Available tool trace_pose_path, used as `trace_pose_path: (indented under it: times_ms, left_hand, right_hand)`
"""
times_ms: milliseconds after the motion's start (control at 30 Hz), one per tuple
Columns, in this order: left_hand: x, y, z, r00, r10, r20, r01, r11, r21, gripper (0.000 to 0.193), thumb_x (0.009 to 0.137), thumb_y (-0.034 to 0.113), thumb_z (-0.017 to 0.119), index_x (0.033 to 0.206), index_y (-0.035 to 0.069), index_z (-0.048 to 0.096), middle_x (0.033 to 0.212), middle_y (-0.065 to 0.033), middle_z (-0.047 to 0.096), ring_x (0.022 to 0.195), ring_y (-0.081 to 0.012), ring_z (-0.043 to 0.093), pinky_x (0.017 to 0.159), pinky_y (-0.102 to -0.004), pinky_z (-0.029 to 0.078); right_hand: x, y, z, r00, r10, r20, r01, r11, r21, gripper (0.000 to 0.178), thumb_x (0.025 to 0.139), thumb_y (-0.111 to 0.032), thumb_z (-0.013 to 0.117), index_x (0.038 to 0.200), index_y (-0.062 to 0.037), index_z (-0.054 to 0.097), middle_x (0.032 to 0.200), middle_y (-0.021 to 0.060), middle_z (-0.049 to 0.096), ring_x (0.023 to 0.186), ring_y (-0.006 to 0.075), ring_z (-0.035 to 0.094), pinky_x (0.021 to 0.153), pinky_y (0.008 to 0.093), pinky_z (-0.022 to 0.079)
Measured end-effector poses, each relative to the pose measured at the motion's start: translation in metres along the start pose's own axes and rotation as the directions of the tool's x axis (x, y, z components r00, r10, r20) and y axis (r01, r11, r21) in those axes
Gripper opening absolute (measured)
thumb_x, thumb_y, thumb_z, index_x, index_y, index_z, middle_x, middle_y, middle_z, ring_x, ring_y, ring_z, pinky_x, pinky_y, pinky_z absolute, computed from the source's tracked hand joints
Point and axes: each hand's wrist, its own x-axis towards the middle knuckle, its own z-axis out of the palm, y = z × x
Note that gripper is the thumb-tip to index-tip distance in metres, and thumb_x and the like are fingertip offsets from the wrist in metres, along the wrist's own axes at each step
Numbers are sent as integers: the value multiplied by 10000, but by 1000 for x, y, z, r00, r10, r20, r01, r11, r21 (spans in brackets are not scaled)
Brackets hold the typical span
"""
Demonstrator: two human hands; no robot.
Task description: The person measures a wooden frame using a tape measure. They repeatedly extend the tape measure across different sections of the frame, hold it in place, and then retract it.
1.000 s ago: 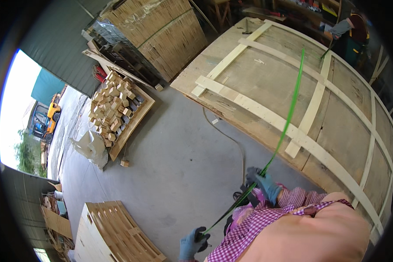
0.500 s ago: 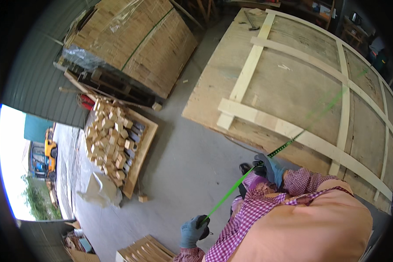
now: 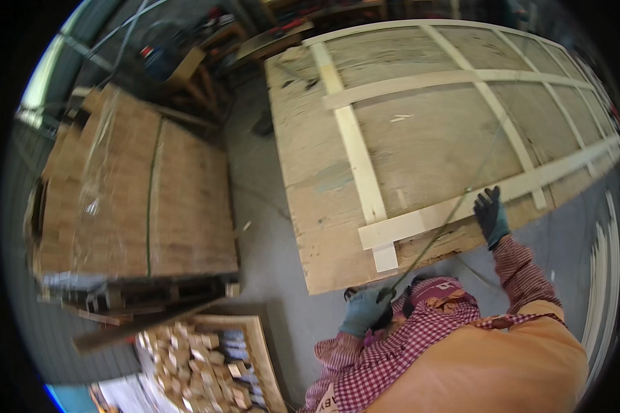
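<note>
My left hand (image 3: 363, 311), in a grey-blue glove with dark fingertips, is closed on the near end of a long thin green band (image 3: 435, 237). From there the band slants up and to the right over the wooden lattice. My right hand (image 3: 490, 215), gloved the same way, is open with its fingers spread. It is over the near pale slat (image 3: 430, 215), beside the band; whether it presses on the wood I cannot tell. Beneath the slats lies a large plywood panel (image 3: 324, 199).
A tall wrapped stack of wooden pieces (image 3: 193, 206), bound with a green strap, stands at left. Below it, a pallet tray (image 3: 272, 358) carries many loose wood blocks. A hammer-like tool (image 3: 306, 82) lies on the panel's far left corner. Long white strips (image 3: 603, 275) are at right.
The view has swung, so the panel sits further left. My right hand has let go of the band and opened over the near slat. My left hand, still holding the band, is now closer to the panel.
</note>
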Motion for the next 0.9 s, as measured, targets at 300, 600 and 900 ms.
trace_pose_path:
  times_ms: [300,600,900]
  left_hand:
    - [80,-45,-34,967,230,111,-218,969,-114,346,866,392,536,990,108,690,845,-117,691,788,-264,666,732,-354,502]
    - [126,-64,-35,901,172,397,45,875,-482,250,905,227,570,963,21,701,847,-65,694,763,-143,638,724,-261,498]
    - [175,-52,-58,871,145,469,139,843,-519,260,878,211,611,931,-29,696,831,-88,689,727,-159,643,689,-267,519]
  right_hand:
    - [-189,163,-83,932,299,-205,-296,954,48,318,898,-328,586,1162,-153,560,920,58,626,759,228,596,710,398,509]
    - [-218,162,-49,913,222,-343,-261,963,-73,340,910,-310,584,1181,-106,563,952,131,655,780,259,647,687,380,536]
    - [-275,250,-37,824,224,-520,-198,974,105,339,895,-279,608,1169,-84,565,967,167,658,773,295,661,679,414,551]
